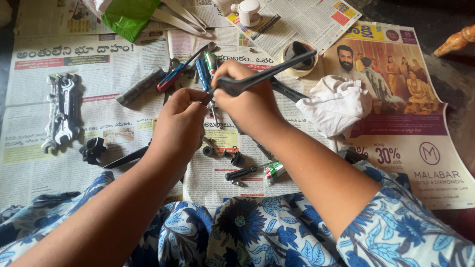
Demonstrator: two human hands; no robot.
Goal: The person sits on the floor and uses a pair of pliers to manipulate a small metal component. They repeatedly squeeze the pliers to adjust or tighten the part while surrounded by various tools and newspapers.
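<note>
Black tool [257, 79] in right hand [247, 101]

Spanners [62, 111], a white cloth [336, 104], a tape roll [299, 59] and a green bag [128, 15] lie on spread newspapers [39, 163].

Newspaper sheets [123, 123] are lying spread across the floor. A colourful advertisement page [410, 133] is sitting at the right. A green plastic pouch [128, 15] is resting at the top. A small green-and-white tube [273, 170] is lying near the lap.
</note>
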